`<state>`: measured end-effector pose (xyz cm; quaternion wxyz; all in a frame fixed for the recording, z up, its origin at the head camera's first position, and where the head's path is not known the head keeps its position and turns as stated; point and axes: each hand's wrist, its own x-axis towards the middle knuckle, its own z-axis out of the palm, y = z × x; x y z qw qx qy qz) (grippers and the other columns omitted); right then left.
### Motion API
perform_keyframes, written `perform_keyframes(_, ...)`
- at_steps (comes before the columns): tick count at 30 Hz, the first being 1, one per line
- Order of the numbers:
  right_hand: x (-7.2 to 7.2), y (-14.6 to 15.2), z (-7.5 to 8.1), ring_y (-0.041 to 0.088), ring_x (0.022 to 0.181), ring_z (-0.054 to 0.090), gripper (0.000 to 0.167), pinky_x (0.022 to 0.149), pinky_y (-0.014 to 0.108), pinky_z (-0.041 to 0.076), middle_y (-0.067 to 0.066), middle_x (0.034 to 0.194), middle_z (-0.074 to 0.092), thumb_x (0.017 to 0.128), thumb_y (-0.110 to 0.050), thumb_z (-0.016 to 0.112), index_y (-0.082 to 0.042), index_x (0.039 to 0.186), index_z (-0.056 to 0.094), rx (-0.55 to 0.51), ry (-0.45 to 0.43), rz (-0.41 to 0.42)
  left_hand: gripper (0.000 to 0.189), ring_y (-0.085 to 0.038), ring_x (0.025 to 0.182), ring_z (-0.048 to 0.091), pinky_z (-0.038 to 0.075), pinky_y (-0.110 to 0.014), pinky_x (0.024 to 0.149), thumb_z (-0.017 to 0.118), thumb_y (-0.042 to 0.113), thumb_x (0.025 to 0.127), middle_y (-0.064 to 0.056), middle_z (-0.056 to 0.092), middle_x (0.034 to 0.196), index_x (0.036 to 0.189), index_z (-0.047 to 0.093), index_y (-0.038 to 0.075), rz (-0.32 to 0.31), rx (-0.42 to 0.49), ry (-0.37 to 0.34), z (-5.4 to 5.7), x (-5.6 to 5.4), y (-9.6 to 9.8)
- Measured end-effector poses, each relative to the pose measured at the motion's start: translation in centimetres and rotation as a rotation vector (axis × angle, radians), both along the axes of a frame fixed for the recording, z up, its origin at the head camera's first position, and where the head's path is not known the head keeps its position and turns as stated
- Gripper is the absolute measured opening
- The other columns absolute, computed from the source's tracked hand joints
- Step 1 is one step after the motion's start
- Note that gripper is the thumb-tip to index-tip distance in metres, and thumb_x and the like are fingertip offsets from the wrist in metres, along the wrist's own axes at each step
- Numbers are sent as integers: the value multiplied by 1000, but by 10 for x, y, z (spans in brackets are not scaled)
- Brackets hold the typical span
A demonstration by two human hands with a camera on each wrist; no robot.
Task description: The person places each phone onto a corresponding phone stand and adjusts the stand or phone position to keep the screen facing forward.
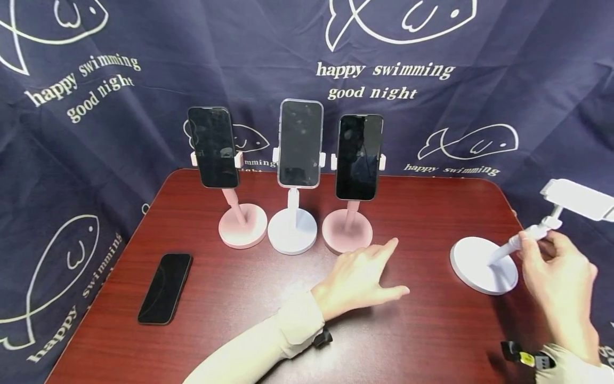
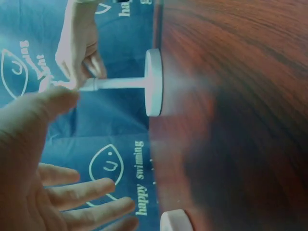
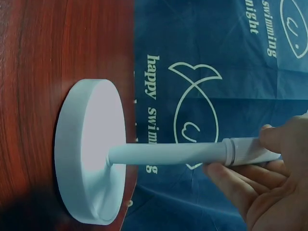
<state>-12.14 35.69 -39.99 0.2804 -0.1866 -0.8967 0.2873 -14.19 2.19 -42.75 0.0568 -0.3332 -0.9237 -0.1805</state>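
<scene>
At the table's right side, my right hand (image 1: 558,277) grips the stem of a white phone stand (image 1: 484,265). Thumb and fingers wrap the upper part of the stem, just under the holder head (image 1: 580,199), which carries no phone. In the right wrist view the stand's round base (image 3: 91,154) is close over the tabletop. My left hand (image 1: 357,280) reaches over the middle of the table with fingers spread and holds nothing. It is nearest to the pink phone stand (image 1: 346,234) that carries a black phone (image 1: 360,157).
Left of that stand are a white stand (image 1: 292,234) with a clear-cased phone (image 1: 300,144) and another pink stand (image 1: 243,229) with a black phone (image 1: 212,146). A loose black phone (image 1: 165,289) lies on the red-brown table (image 1: 216,330). A dark blue fish-print curtain (image 1: 268,53) hangs behind.
</scene>
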Motion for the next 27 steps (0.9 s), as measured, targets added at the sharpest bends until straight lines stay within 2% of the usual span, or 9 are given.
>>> perform_keyframes(1, -1, -1, 0, -39, 72, 36, 40, 71, 3, 25, -60, 77, 35, 99, -30, 63, 1, 123, 70, 5, -2, 10, 82, -8, 97, 70, 58, -29, 77, 66, 68, 88, 8, 69, 122, 153, 47, 21, -7, -9, 28, -2, -1, 2)
perform_keyframes(5, -1, -8, -1, -40, 75, 35, 38, 73, 4, 26, -54, 84, 47, 99, -30, 64, -1, 123, 70, 32, -11, 28, 63, -6, 85, 67, 54, -26, 65, 70, 57, 91, 10, 69, 101, 141, 57, 22, -24, -40, 76, -9, -3, 11)
perform_keyframes(12, -3, -26, 0, -42, 76, 37, 37, 72, 2, 27, -51, 87, 52, 98, -30, 69, 0, 119, 71, 51, 5, 113, 38, -7, 76, 68, 46, -26, 53, 71, 52, 92, 12, 66, 86, 117, 65, 25, -3, -85, 29, -27, -13, 31)
perform_keyframes(15, -2, -39, 2, -41, 78, 39, 34, 71, 0, 29, -30, 95, 70, 96, -27, 71, 0, 118, 71, 53, 11, 155, 32, -10, 71, 68, 43, -28, 49, 71, 53, 92, 11, 64, 77, 104, 64, 24, 13, -92, -4, -34, -15, 38)
perform_keyframes(16, -2, -44, 3, -40, 77, 41, 33, 70, -1, 31, -15, 98, 76, 96, -25, 72, 0, 117, 72, 45, 13, 176, 32, -11, 71, 68, 43, -28, 49, 71, 53, 92, 11, 64, 75, 103, 64, 25, 19, -94, -15, -36, -16, 39)
perform_keyframes(18, 0, -52, 5, -38, 75, 44, 30, 71, -3, 33, -2, 98, 79, 95, -23, 73, 0, 115, 72, 33, 7, 210, 31, -11, 69, 68, 43, -28, 49, 70, 54, 92, 11, 63, 71, 99, 64, 25, 28, -97, -36, -39, -16, 42)
perform_keyframes(19, 1, -56, 5, -37, 74, 46, 28, 70, -3, 34, 12, 99, 79, 95, -22, 74, -1, 113, 72, 36, 7, 228, 32, -11, 69, 68, 43, -28, 49, 70, 55, 92, 10, 63, 70, 98, 64, 24, 34, -99, -43, -40, -16, 43)
perform_keyframes(22, 4, -65, 8, -37, 77, 47, 24, 70, -3, 36, 22, 98, 77, 94, -22, 75, -2, 108, 72, 45, 1, 282, 35, -10, 67, 67, 44, -29, 48, 67, 59, 92, 9, 63, 67, 91, 65, 23, 53, -101, -56, -40, -15, 45)
perform_keyframes(27, 10, -75, 12, -38, 84, 45, 21, 72, -4, 36, 20, 99, 77, 93, -22, 77, -6, 106, 73, 72, -26, 370, 41, -10, 60, 63, 40, -29, 43, 64, 60, 92, 9, 58, 59, 75, 60, 24, 77, -89, -80, -39, -14, 48)
